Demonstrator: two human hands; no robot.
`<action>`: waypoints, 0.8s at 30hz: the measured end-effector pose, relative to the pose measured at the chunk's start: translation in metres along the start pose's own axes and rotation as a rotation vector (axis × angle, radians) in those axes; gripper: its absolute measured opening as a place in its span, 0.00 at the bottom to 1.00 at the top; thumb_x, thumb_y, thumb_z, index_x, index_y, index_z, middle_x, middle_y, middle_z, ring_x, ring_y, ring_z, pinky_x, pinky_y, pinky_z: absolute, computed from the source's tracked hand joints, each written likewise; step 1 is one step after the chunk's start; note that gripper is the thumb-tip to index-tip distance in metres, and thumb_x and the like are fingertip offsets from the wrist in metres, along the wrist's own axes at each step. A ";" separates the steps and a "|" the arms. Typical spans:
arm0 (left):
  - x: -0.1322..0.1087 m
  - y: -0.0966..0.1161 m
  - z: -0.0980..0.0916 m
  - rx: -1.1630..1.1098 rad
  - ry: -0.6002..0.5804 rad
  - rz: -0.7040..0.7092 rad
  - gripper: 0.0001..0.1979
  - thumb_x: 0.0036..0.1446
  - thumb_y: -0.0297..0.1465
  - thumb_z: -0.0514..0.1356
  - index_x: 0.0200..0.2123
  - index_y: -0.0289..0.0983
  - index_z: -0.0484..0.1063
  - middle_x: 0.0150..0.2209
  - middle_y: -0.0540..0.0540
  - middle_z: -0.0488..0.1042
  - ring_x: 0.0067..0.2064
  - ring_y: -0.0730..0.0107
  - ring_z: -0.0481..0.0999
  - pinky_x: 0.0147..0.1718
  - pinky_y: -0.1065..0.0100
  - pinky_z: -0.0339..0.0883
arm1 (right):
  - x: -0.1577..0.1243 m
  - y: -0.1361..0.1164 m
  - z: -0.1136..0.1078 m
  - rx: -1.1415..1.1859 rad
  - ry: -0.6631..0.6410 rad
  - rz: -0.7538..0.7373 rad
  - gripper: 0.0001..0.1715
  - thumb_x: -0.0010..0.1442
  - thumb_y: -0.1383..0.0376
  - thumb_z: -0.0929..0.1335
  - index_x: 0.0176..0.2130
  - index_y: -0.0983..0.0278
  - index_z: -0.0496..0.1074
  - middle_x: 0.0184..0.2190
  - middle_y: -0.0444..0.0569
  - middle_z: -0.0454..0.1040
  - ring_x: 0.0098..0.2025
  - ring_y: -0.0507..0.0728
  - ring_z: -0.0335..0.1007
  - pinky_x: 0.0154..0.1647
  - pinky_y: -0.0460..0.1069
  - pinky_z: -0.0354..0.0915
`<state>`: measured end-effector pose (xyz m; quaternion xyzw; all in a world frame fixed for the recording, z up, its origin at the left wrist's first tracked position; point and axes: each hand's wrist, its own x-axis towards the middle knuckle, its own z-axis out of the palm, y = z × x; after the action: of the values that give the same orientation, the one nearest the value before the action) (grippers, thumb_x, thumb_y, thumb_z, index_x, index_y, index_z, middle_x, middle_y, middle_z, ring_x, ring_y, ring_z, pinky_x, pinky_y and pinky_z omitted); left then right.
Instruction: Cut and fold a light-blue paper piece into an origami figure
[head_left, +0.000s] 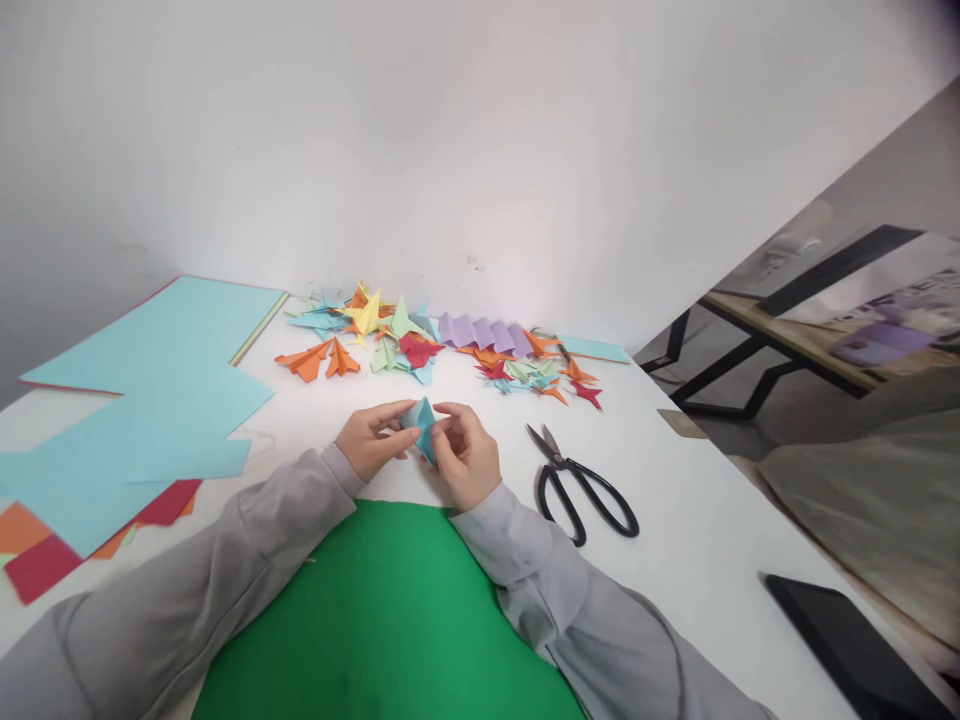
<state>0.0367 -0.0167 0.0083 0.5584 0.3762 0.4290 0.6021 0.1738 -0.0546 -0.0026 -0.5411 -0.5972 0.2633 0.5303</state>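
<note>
Small folded light-blue paper piece [424,426], pinched at nine o'clock by left hand [370,440] and three by right hand [469,460]. Likely light, crisp, easily crushed; best held by folded edges.

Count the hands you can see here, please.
2: the left hand and the right hand, side by side above the table, holding the blue paper between them. No other hand shows.
</note>
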 end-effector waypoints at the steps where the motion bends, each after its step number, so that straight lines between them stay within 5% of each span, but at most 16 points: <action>1: 0.000 0.000 0.000 -0.008 -0.007 -0.003 0.26 0.37 0.33 0.65 0.43 0.30 0.71 0.25 0.48 0.71 0.23 0.74 0.68 0.22 0.67 0.68 | 0.000 0.000 0.000 -0.016 0.008 0.001 0.13 0.53 0.65 0.62 0.41 0.62 0.63 0.24 0.43 0.69 0.18 0.49 0.61 0.19 0.46 0.59; 6: -0.002 0.003 0.000 -0.067 -0.046 -0.008 0.19 0.35 0.31 0.65 0.35 0.31 0.72 0.32 0.42 0.74 0.30 0.66 0.72 0.22 0.67 0.68 | 0.000 0.002 0.001 -0.046 0.023 0.008 0.13 0.49 0.66 0.64 0.38 0.63 0.65 0.25 0.44 0.70 0.18 0.50 0.63 0.18 0.46 0.59; 9: -0.004 0.008 0.000 -0.036 -0.080 0.018 0.16 0.36 0.31 0.65 0.32 0.31 0.74 0.29 0.42 0.75 0.35 0.59 0.73 0.29 0.64 0.69 | 0.002 0.006 0.002 -0.040 0.004 0.028 0.11 0.48 0.63 0.65 0.35 0.62 0.66 0.24 0.44 0.71 0.19 0.51 0.64 0.20 0.47 0.60; 15: -0.007 0.008 -0.001 -0.039 -0.123 0.140 0.13 0.37 0.28 0.64 0.32 0.34 0.77 0.42 0.38 0.75 0.47 0.53 0.70 0.40 0.60 0.67 | 0.006 0.013 0.004 0.006 -0.012 0.109 0.09 0.43 0.64 0.67 0.28 0.62 0.64 0.21 0.41 0.69 0.20 0.51 0.62 0.22 0.46 0.59; 21: -0.004 0.002 -0.005 -0.258 -0.207 0.055 0.21 0.34 0.27 0.66 0.38 0.34 0.75 0.46 0.36 0.72 0.42 0.54 0.73 0.40 0.58 0.67 | 0.003 0.001 0.000 -0.116 0.004 0.045 0.05 0.47 0.63 0.66 0.26 0.61 0.64 0.17 0.40 0.65 0.19 0.51 0.60 0.21 0.46 0.58; 24: -0.002 0.002 -0.005 -0.414 -0.142 -0.071 0.22 0.37 0.30 0.66 0.41 0.34 0.73 0.42 0.38 0.74 0.37 0.60 0.75 0.39 0.57 0.67 | 0.000 -0.004 -0.002 -0.221 0.039 -0.060 0.03 0.49 0.63 0.64 0.27 0.61 0.65 0.18 0.41 0.67 0.18 0.50 0.59 0.21 0.46 0.58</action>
<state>0.0315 -0.0171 0.0099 0.4380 0.2565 0.4352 0.7436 0.1744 -0.0563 0.0020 -0.5832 -0.6281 0.1695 0.4864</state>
